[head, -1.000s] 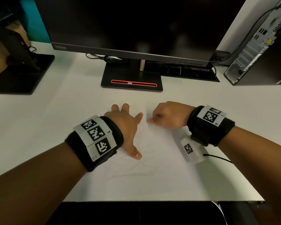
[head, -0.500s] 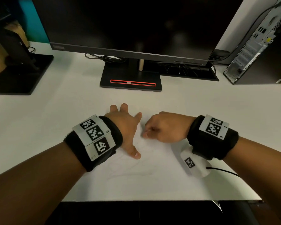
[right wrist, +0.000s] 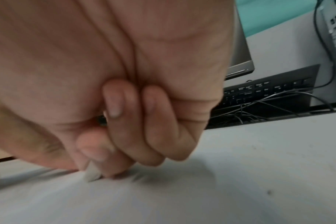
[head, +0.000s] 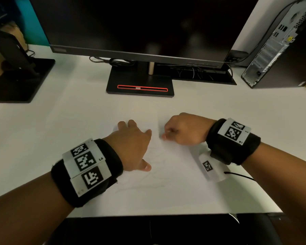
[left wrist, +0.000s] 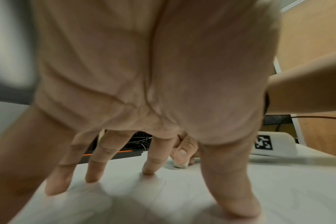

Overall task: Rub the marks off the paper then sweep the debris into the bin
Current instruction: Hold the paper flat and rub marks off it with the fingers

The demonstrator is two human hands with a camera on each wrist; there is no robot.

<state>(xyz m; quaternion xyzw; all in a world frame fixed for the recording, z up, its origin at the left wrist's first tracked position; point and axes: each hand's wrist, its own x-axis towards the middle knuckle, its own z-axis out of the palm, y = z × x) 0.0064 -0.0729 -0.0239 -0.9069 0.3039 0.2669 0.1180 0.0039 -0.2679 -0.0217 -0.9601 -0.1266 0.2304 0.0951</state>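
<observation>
The paper (head: 175, 174) lay flat on the white surface (head: 60, 131), near its front edge, with faint pencil marks (head: 148, 184) left on its nearer half. The right hand (head: 182, 129) pinched a small white eraser (right wrist: 92, 174) between thumb and curled fingers, its tip on the sheet's far part. The left hand (head: 131, 145) was spread, fingertips (left wrist: 148, 171) pressing the sheet down. Short strokes away from that anchoring hand would likely keep the sheet from creasing. No bin showed.
</observation>
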